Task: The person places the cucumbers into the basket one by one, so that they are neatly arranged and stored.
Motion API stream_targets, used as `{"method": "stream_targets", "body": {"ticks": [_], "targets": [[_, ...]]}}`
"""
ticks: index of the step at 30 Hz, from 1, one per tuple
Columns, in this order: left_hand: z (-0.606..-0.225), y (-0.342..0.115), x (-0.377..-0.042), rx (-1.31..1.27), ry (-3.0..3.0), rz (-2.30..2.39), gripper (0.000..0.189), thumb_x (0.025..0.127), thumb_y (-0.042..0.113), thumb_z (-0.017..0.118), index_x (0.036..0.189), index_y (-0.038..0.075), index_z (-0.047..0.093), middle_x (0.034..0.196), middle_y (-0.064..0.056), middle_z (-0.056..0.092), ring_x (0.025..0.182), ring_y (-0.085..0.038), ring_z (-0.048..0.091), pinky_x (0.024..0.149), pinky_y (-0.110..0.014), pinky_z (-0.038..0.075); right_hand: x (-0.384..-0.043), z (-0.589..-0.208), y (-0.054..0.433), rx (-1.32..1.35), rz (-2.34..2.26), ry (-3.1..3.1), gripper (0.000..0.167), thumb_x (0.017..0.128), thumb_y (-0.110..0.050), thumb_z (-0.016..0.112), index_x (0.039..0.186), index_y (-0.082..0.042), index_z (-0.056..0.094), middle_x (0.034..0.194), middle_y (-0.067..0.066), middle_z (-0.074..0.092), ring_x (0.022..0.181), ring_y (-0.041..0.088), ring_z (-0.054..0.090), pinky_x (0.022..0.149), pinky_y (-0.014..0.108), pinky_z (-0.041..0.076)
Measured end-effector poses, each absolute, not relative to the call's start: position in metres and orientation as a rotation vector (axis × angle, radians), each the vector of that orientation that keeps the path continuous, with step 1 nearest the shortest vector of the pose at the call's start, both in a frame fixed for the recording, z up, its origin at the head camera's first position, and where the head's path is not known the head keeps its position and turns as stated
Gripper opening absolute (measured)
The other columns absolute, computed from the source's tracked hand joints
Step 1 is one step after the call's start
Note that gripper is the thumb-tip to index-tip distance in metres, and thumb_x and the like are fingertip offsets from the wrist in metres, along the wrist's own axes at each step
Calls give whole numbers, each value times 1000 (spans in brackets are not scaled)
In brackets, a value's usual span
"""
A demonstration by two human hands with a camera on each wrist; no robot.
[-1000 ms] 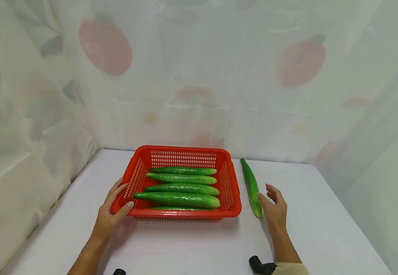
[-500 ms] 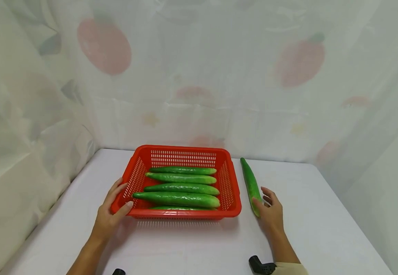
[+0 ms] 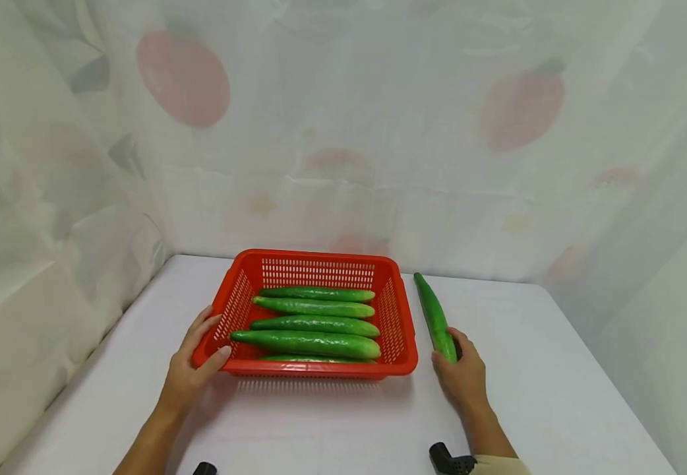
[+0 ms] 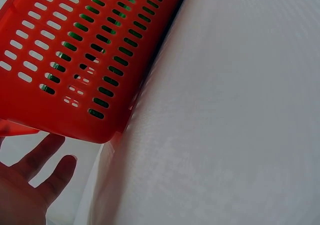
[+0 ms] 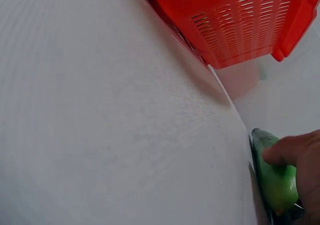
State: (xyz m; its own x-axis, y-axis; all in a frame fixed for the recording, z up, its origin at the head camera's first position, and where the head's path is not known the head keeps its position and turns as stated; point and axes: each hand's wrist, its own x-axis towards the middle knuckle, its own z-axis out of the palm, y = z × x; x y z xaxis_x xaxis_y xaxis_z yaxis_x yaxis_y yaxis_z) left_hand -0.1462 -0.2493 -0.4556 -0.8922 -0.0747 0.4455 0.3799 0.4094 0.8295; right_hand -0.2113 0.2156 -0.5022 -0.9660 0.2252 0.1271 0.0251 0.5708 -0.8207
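A red plastic basket [image 3: 304, 367] with slotted walls stands on the white table, several green cucumbers [image 3: 310, 343] lying crosswise in it. My left hand [image 3: 188, 369] holds the basket's near left corner, thumb on the rim and fingers along the left side. In the left wrist view, two fingers [image 4: 42, 155] reach under the rim beside the slotted wall. To the right of the basket lies a single cucumber [image 3: 431, 310], pointing away from me. My right hand [image 3: 465, 374] grips its pale near end, with the thumb [image 5: 285, 150] across it in the right wrist view.
A pale curtain [image 3: 343, 132] with printed strawberries hangs behind the table and along the left side. Black devices [image 3: 453, 460] sit at both wrists. White tabletop [image 3: 320, 429] extends in front of the basket and to the right.
My right hand has moved left and down onto the near end of the loose cucumber and closed its fingers round it. The left hand and the basket have stayed put.
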Motion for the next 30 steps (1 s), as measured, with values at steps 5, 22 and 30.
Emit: {"method": "stream_targets", "body": {"ticks": [5,22,30], "targets": [[-455,-249,-145,-254,-2255,-1482,54,89,3,63,141,6,47,154,-4,28,131,-8,34,92,-10,36,-211,-503,217,-264,1328,-2526,53,88,-12,63,139,-14,50,132,16,53,105,32,50,84,48,43],[-454,-250,-146,-255,-2274,-1483,53,90,7,62,141,6,46,154,-2,27,132,-8,33,91,-11,37,-206,-487,227,-494,1663,-2090,41,89,-14,63,129,-7,61,129,14,56,107,22,48,81,29,39],[-455,-250,-146,-253,-2272,-1494,56,89,6,63,142,6,46,154,-5,28,133,-8,32,90,-11,38,-202,-471,229,-507,1683,-2076,42,90,-14,63,130,-6,60,129,15,54,104,21,46,74,22,41]]}}
